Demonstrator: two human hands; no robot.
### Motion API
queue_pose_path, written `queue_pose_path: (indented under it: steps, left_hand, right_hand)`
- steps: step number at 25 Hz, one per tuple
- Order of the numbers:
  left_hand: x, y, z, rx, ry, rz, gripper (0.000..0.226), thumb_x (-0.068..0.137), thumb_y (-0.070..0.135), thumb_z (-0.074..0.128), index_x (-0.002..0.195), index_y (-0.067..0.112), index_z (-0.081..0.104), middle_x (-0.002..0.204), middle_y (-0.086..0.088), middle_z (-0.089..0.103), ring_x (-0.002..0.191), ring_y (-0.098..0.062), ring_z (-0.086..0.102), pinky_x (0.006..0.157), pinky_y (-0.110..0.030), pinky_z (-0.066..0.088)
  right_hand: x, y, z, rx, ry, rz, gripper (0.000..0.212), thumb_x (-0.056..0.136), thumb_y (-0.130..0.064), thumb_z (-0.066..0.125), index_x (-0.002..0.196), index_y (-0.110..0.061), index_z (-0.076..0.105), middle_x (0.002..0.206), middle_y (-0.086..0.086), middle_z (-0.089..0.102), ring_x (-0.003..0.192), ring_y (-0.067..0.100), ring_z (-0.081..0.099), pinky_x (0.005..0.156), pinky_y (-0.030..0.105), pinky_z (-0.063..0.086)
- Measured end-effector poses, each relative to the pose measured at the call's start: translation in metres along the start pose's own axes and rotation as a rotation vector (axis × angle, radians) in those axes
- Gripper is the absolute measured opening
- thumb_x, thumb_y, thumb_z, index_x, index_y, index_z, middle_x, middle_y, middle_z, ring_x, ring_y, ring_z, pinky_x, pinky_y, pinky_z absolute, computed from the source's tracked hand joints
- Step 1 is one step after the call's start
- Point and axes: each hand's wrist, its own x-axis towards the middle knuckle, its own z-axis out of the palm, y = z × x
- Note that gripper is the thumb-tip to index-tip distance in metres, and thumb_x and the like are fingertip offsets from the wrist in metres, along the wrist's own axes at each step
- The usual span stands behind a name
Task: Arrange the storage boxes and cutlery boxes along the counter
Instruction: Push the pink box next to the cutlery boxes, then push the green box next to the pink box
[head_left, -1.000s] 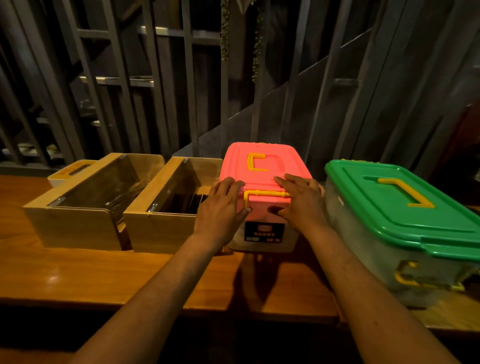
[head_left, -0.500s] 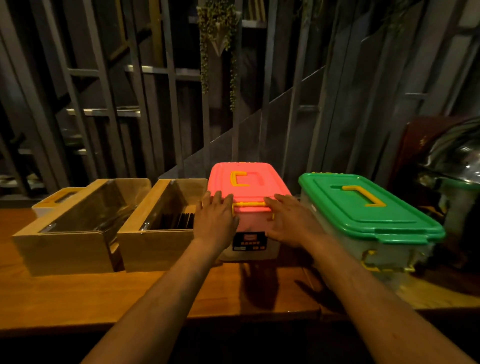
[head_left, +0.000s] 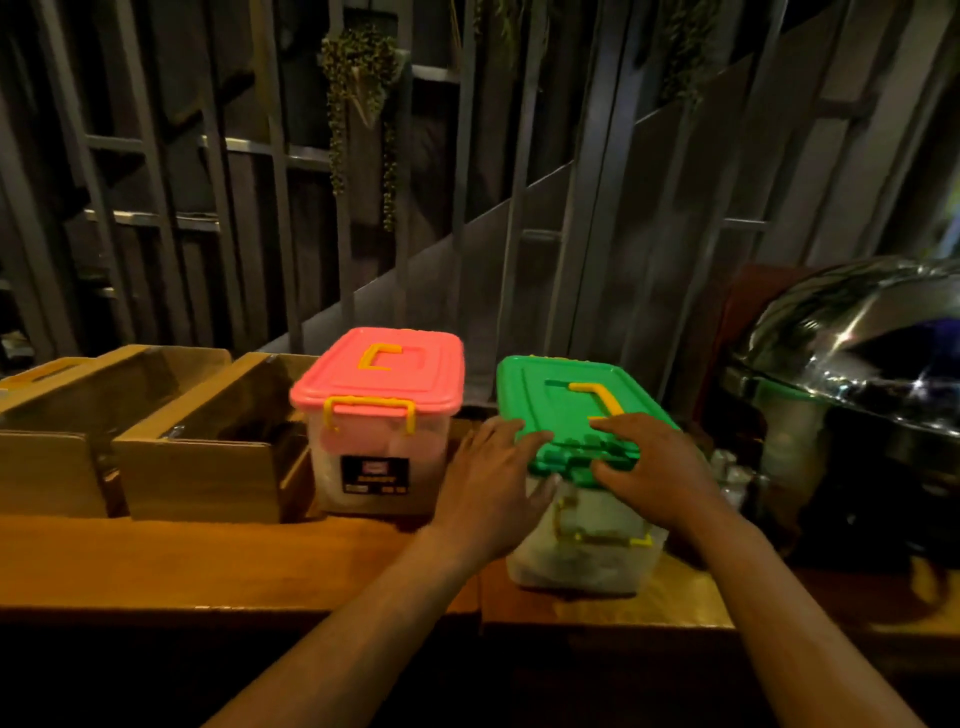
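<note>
Both hands are flat and open on the green-lidded storage box (head_left: 582, 415), left hand (head_left: 493, 483) at its near left corner, right hand (head_left: 654, 467) on the lid's front edge, with it sitting on the wooden table (head_left: 208, 561) just right of the pink-lidded storage box (head_left: 379, 415) and two wooden cutlery boxes (head_left: 208, 457).

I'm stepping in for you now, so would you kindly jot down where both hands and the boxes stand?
Left hand: open, flat against the near left corner of the green-lidded box.
Right hand: open, resting on its lid's front edge; no closed grip.
Pink-lidded box stands beside the two wooden cutlery boxes on the counter, lined up.
Left: the green-lidded box sits nearer the front edge, angled; probably push it back into line.
</note>
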Motion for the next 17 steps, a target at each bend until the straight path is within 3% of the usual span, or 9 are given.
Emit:
queue_pose_path:
  steps: [4, 6, 10, 14, 17]
  left_hand:
    - [0.003, 0.043, 0.04, 0.144, -0.072, -0.017, 0.064, 0.079, 0.067, 0.041, 0.134, 0.035, 0.048, 0.139, -0.001, 0.052, 0.132, -0.025, 0.042, 0.11, -0.049, 0.031]
    - [0.004, 0.045, 0.045, 0.202, -0.058, -0.049, 0.059, 0.079, 0.061, 0.048, 0.133, 0.037, 0.045, 0.138, 0.003, 0.051, 0.13, -0.023, 0.043, 0.111, -0.049, 0.028]
    - [0.003, 0.04, 0.046, 0.25, -0.055, -0.075, 0.055, 0.078, 0.044, 0.06, 0.13, 0.036, 0.045, 0.136, 0.007, 0.052, 0.126, -0.019, 0.045, 0.109, -0.043, 0.031]
    - [0.002, 0.038, 0.045, 0.266, -0.025, -0.095, 0.054, 0.075, 0.038, 0.061, 0.128, 0.032, 0.05, 0.135, 0.005, 0.055, 0.123, -0.02, 0.048, 0.106, -0.041, 0.035]
    - [0.004, 0.036, 0.048, 0.29, -0.006, -0.089, 0.052, 0.074, 0.037, 0.059, 0.126, 0.031, 0.052, 0.132, 0.005, 0.057, 0.119, -0.021, 0.05, 0.103, -0.041, 0.037]
  right_hand:
    - [-0.016, 0.073, -0.018, 0.011, -0.199, 0.064, 0.085, 0.059, -0.066, 0.075, 0.136, -0.041, 0.049, 0.147, 0.001, 0.043, 0.134, 0.024, 0.04, 0.112, 0.042, 0.033]
    - [-0.016, 0.083, -0.013, 0.087, -0.252, 0.034, 0.094, 0.059, -0.061, 0.079, 0.141, -0.043, 0.039, 0.152, -0.002, 0.031, 0.138, 0.022, 0.031, 0.112, 0.04, 0.029]
    - [-0.014, 0.081, 0.003, 0.238, -0.111, 0.0, 0.09, 0.057, -0.041, 0.089, 0.137, -0.034, 0.048, 0.147, 0.0, 0.035, 0.134, 0.021, 0.037, 0.111, 0.039, 0.035]
    - [-0.01, 0.082, 0.011, 0.24, -0.076, -0.028, 0.087, 0.057, -0.04, 0.088, 0.135, -0.034, 0.051, 0.144, 0.0, 0.038, 0.133, 0.021, 0.038, 0.11, 0.042, 0.037]
    - [-0.007, 0.083, 0.016, 0.252, -0.049, -0.041, 0.086, 0.057, -0.039, 0.088, 0.135, -0.033, 0.052, 0.142, 0.0, 0.04, 0.132, 0.02, 0.04, 0.109, 0.036, 0.036]
